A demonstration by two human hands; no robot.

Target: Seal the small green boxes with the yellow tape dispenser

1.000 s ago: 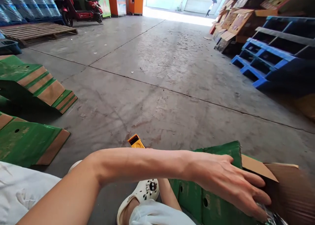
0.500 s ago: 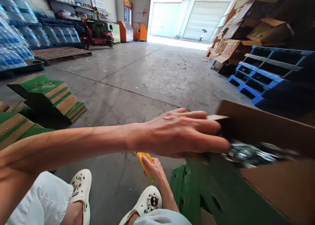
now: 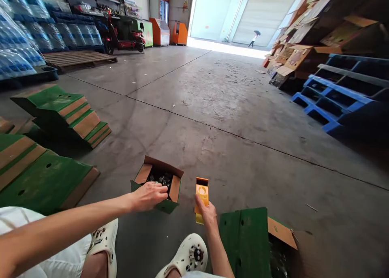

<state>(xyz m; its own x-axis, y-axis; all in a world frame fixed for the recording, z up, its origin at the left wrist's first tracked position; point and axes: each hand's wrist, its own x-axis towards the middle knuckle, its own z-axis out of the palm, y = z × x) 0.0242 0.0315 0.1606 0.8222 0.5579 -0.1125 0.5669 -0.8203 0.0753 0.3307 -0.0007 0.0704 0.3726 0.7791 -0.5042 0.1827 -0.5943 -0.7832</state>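
Observation:
My left hand (image 3: 151,195) is closed at the near side of a small open green cardboard box (image 3: 168,206), its fingers bent over the rim. Dark, shiny plastic-wrapped contents (image 3: 162,178) show inside, between brown flaps standing up. Whether the box rests on the floor or hangs just above it, I cannot tell. My right hand (image 3: 209,213), to the right of that box, grips a narrow yellow-orange carton (image 3: 202,192) held upright. The carton's top end looks open and dark, and a pale round mark is on its face.
At lower right stands another green cardboard box (image 3: 243,241) with an open flap and dark plastic inside. Folded green cardboard (image 3: 45,176) lies at left. Blue pallets (image 3: 340,95) are at right, bottled-water stacks (image 3: 18,59) and a red scooter (image 3: 124,41) at back left.
My left hand has swung from the right to the middle, bringing the green box down and away from the camera. The right hand keeps the yellow-orange carton, now raised slightly and further right.

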